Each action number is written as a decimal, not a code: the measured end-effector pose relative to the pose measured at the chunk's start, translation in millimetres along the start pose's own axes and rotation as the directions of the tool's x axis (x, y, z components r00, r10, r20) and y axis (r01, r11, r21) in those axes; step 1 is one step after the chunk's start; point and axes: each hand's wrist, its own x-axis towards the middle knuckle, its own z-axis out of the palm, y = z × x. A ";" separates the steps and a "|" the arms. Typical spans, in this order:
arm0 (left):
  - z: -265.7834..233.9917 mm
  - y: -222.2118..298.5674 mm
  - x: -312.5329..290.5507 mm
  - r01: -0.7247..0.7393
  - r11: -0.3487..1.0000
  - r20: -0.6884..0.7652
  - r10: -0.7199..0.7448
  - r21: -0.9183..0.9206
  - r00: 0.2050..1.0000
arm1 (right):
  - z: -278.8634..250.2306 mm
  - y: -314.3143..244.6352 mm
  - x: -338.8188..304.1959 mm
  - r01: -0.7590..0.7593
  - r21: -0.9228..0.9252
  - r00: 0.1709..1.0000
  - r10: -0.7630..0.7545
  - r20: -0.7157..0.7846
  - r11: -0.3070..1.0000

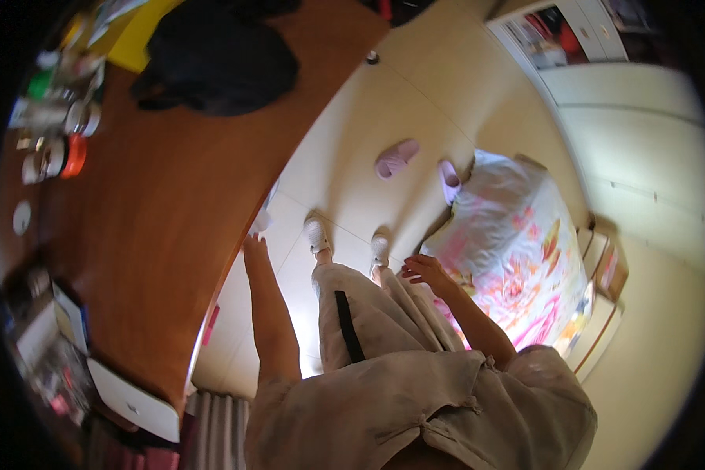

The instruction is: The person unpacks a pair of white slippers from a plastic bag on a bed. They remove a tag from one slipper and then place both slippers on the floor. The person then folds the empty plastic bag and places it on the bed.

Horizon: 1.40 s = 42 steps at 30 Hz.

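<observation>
My left hand (254, 244) is beside the edge of the brown wooden table (172, 204), its fingers stretched out. Just beyond its fingertips is a pale, whitish thing (264, 218), too blurred to name. I cannot tell whether the hand touches it or the table edge. My right hand (424, 271) hangs to the right of my legs, fingers apart and slightly bent, with nothing in them. Close to that hand lies a white cloth with pink flowers (501, 251), draped over something low.
A black cloth-like bundle (219, 59) lies on the table's far part, with several jars (55, 157) along its left side. A silver laptop (133, 401) is at the near left corner. Lilac slippers (397, 159) lie on the tiled floor. A white cabinet (627, 98) stands at right.
</observation>
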 end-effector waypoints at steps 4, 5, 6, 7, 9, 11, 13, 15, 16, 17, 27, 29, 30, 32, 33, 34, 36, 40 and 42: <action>-19.0 -6.1 -36.1 0.070 0.981 0.058 -0.082 0.181 0.995 | 12.9 0.1 -8.8 -0.040 0.050 0.999 0.041 -0.028 0.998; -18.0 -8.3 -43.6 0.108 0.977 0.028 -0.115 0.184 0.993 | 13.1 -5.8 -10.3 -0.050 0.049 0.998 0.052 -0.032 0.998; -23.2 -10.3 -47.1 0.140 0.972 -0.015 -0.139 0.187 0.990 | 16.8 -6.0 -9.2 -0.068 0.049 0.997 0.070 -0.023 0.996; -24.4 -14.8 -49.6 0.197 0.962 0.001 -0.201 0.188 0.980 | 15.0 0.0 -7.6 -0.032 0.081 0.999 0.034 -0.022 0.996; -15.1 -19.3 -52.1 0.329 0.931 0.059 -0.342 0.159 0.938 | 18.8 1.3 -8.3 -0.010 0.117 1.000 0.012 -0.022 0.993; 9.6 -12.9 -40.7 0.501 0.865 0.143 -0.497 0.010 0.856 | 23.0 4.4 -6.8 -0.004 0.139 1.000 0.007 -0.020 0.990; 26.9 -9.7 6.2 0.644 0.732 0.314 -0.571 -0.222 0.758 | 24.8 5.9 -5.5 -0.008 0.150 1.000 0.012 -0.029 0.989; 32.0 11.8 50.8 0.598 0.695 0.364 -0.479 -0.399 0.799 | 25.7 -0.4 -8.0 -0.002 0.173 1.000 0.005 -0.018 0.985; 36.5 21.0 65.0 0.537 0.712 0.341 -0.418 -0.453 0.842 | 22.4 -3.2 -10.2 0.004 0.185 0.999 0.002 -0.034 0.983; 34.8 31.3 81.4 0.488 0.708 0.330 -0.363 -0.511 0.872 | 19.7 -0.8 -9.8 0.015 0.195 1.000 -0.010 -0.029 0.981; 21.6 38.8 78.7 0.159 0.923 0.409 -0.001 -0.351 0.913 | -3.8 47.5 -12.2 -0.064 0.232 0.989 0.092 -0.114 0.971; 21.2 37.8 61.1 0.231 0.899 0.326 -0.106 -0.372 0.939 | -2.8 46.9 -10.7 -0.042 0.226 0.991 0.070 -0.118 0.973; 27.9 38.0 45.3 0.328 0.842 0.269 -0.228 -0.428 0.936 | -2.6 45.0 -9.6 -0.032 0.222 0.991 0.061 -0.122 0.975; 27.6 35.7 25.6 0.398 0.792 0.231 -0.326 -0.462 0.917 | -1.8 35.7 -9.2 -0.020 0.236 0.992 0.050 -0.119 0.971; 20.6 32.0 27.0 0.453 0.765 0.272 -0.364 -0.459 0.891 | -2.4 32.1 -9.8 -0.017 0.244 0.991 0.048 -0.123 0.970; 14.7 29.5 28.7 0.506 0.735 0.312 -0.401 -0.451 0.861 | -3.0 32.8 -8.2 0.000 0.256 0.992 0.031 -0.119 0.967; 16.8 24.1 11.0 0.454 0.772 0.257 -0.375 -0.445 0.891 | -7.6 36.0 -6.1 0.033 0.281 0.992 0.002 -0.122 0.959; 9.7 12.7 7.6 0.452 0.801 0.273 -0.368 -0.393 0.889 | -29.2 66.1 2.9 0.024 0.372 0.995 0.013 -0.095 0.928; 8.4 13.0 -1.0 0.417 0.826 0.246 -0.344 -0.380 0.906 | -42.7 70.0 3.4 -0.010 0.358 0.994 0.048 -0.097 0.934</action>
